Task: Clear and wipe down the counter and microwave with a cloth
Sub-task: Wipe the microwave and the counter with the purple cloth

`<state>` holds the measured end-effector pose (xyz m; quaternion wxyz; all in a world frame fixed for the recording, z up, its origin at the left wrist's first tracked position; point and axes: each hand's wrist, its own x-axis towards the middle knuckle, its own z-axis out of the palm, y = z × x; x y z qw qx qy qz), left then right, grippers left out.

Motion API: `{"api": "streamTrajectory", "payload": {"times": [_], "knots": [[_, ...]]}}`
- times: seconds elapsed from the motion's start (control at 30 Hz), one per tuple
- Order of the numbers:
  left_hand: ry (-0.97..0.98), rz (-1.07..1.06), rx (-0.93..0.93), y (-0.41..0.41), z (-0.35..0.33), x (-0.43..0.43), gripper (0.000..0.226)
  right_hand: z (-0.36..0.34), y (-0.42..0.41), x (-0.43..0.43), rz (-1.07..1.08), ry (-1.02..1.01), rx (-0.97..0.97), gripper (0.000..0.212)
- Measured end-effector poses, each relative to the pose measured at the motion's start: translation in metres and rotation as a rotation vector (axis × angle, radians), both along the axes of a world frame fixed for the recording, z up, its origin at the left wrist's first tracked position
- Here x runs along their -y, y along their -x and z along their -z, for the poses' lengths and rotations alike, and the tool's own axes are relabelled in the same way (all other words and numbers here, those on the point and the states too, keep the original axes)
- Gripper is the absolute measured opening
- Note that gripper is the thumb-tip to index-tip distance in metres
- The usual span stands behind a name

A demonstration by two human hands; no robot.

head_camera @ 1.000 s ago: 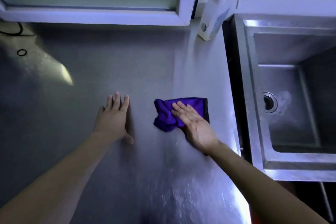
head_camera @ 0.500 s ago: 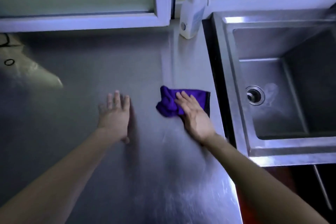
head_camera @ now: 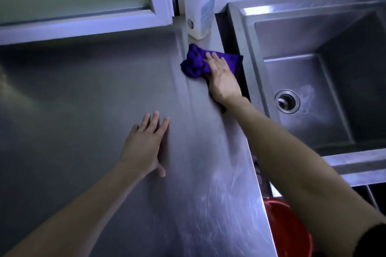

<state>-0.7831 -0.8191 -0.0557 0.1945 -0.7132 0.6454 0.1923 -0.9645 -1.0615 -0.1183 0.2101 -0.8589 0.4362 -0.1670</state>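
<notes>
A purple cloth [head_camera: 194,62] lies bunched on the stainless steel counter [head_camera: 83,100], near the counter's right edge and just in front of a soap bottle. My right hand [head_camera: 222,77] presses flat on the cloth with straight fingers. My left hand [head_camera: 146,144] rests flat on the bare counter, fingers straight, well apart from the cloth. No microwave is in view.
A white pump bottle [head_camera: 199,14] stands at the back against the wall by a white window frame [head_camera: 87,25]. A steel sink [head_camera: 317,81] with a drain sits to the right across a dark gap. Below the counter's corner sits a red bucket [head_camera: 286,231].
My right hand has pushed the cloth away from me, toward the pump bottle at the back. My left hand has stayed flat on the counter. The view has shifted.
</notes>
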Motion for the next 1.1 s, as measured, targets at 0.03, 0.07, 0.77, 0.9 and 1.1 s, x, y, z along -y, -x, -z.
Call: {"api": "streamTrajectory", "payload": {"times": [0.03,0.07,0.77,0.9,1.1], "knots": [[-0.001,-0.010,-0.008,0.000,-0.001,0.000,0.177,-0.001,0.014,-0.030,-0.019,0.020,0.015,0.054],[-0.009,-0.015,-0.013,0.000,-0.003,0.000,0.177,-0.004,0.030,-0.067,-0.044,0.018,0.031,0.055],[-0.043,-0.034,0.007,0.005,-0.012,0.002,0.181,-0.015,0.097,-0.212,-0.198,-0.085,0.003,0.054],[-0.044,-0.038,0.019,0.004,-0.008,0.002,0.183,-0.015,0.118,-0.221,-0.233,-0.112,-0.064,0.057],[-0.011,-0.034,0.009,0.004,-0.007,0.001,0.180,-0.002,0.032,-0.028,-0.010,-0.045,-0.093,0.052]]}}
